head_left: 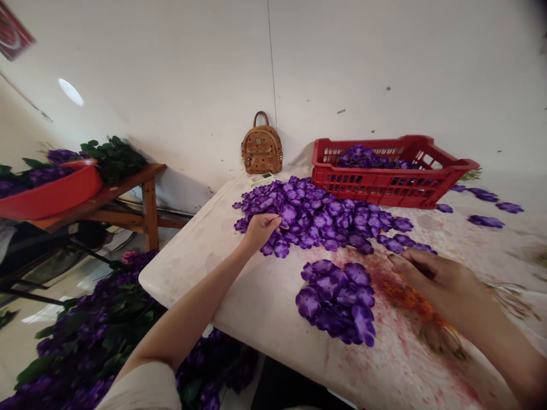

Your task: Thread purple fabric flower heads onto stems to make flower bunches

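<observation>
My left hand reaches to the near left edge of a wide heap of purple artificial flower heads. Its thumb and forefinger are pinched on a purple flower head at the heap's edge. To the right, my right hand is closed above the table, thumb and forefinger together; what they hold, if anything, is too small to make out. Below this hand lie thin stems with orange tips. Between my hands, closer to me, sits a smaller pile of purple flower heads.
A red plastic crate with purple flowers stands behind the heap. A brown backpack leans against the wall. Red stains mark the white tabletop. On the left are a wooden bench, a red basin and leafy purple flower bunches.
</observation>
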`<control>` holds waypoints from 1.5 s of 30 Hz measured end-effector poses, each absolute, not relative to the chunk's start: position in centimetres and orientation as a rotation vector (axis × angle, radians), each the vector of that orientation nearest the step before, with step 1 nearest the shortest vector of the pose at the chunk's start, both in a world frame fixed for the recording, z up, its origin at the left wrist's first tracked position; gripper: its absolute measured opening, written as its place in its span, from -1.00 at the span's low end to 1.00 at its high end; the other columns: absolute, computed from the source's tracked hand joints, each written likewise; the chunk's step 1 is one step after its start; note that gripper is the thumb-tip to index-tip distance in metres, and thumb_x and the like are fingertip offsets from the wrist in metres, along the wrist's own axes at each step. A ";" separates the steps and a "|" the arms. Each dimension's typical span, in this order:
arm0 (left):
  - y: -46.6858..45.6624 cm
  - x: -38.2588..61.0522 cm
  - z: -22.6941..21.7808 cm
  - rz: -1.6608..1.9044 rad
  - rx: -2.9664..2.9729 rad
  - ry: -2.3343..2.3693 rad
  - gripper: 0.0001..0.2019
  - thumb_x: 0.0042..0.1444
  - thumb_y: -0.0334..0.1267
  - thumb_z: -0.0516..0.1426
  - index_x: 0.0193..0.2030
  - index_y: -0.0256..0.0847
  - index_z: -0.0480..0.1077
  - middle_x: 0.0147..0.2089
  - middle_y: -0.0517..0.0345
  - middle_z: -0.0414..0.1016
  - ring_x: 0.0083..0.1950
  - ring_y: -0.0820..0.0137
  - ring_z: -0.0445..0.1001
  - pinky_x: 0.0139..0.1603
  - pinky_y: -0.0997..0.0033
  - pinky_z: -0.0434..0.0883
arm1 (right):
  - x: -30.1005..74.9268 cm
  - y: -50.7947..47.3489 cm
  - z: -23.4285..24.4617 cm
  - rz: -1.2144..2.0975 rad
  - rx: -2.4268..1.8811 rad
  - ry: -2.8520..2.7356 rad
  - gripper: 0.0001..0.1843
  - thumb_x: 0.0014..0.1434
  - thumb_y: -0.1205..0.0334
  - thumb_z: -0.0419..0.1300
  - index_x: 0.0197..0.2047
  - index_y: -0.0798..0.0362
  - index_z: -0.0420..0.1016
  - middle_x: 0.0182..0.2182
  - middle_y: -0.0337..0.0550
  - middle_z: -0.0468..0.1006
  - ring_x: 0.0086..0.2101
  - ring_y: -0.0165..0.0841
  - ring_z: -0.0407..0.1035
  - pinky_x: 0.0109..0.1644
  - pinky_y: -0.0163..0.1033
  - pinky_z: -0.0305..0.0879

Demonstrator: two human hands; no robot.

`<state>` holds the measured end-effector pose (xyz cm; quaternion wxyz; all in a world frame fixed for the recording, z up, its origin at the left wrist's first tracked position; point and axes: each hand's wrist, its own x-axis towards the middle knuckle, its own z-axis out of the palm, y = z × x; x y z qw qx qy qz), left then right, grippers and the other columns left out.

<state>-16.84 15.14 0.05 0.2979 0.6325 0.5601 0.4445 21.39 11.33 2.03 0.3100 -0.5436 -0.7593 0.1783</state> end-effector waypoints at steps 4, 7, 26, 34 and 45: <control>15.0 -16.7 0.1 1.235 1.565 1.489 -0.69 0.12 -0.03 0.21 -0.46 -0.23 0.49 -0.49 0.18 0.45 -0.44 0.45 0.35 -0.39 0.49 0.23 | 20.8 11.1 2.2 0.522 -1.472 -2.041 -0.59 0.26 -0.22 0.12 -0.37 -0.08 0.50 -0.52 -0.19 0.54 -0.50 -0.21 0.42 -0.41 -0.16 0.28; 14.8 -16.4 0.3 1.271 1.527 1.493 -0.69 0.07 -0.01 0.27 -0.47 -0.24 0.49 -0.52 0.22 0.39 -0.49 0.50 0.27 -0.43 0.49 0.17 | 19.1 11.2 3.1 0.578 -1.426 -1.944 -0.67 0.26 -0.16 0.17 -0.26 -0.08 0.52 -0.47 -0.15 0.57 -0.49 -0.22 0.41 -0.39 -0.14 0.27; 12.9 -16.3 1.7 1.227 2.267 1.641 -0.72 0.19 -0.33 0.24 0.04 -0.14 0.58 0.00 -0.01 0.61 0.02 0.23 0.54 0.18 0.13 0.42 | 9.7 17.8 2.5 1.141 -1.238 -1.602 -0.90 0.17 0.26 0.25 -0.20 -0.03 0.47 -0.29 -0.15 0.61 -0.42 -0.31 0.56 -0.25 -0.16 0.49; 11.7 -13.5 -0.3 0.649 2.706 1.519 -0.83 0.26 -0.30 0.21 -0.10 -0.09 0.65 0.15 -0.02 0.52 0.22 0.08 0.38 0.15 0.04 0.38 | 16.2 13.6 3.5 0.841 -1.339 -1.643 -0.88 0.19 0.11 0.23 -0.25 -0.04 0.52 -0.44 -0.22 0.55 -0.45 -0.32 0.45 -0.31 -0.19 0.36; 8.9 -11.8 0.3 1.029 2.470 1.306 -0.78 0.19 -0.19 0.31 -0.04 -0.14 0.61 -0.08 0.04 0.60 -0.03 0.25 0.52 0.13 0.19 0.39 | 17.4 8.6 2.8 0.667 -1.322 -1.845 -0.83 0.23 0.14 0.15 -0.20 -0.07 0.57 -0.28 -0.12 0.66 -0.30 -0.20 0.49 -0.20 -0.11 0.35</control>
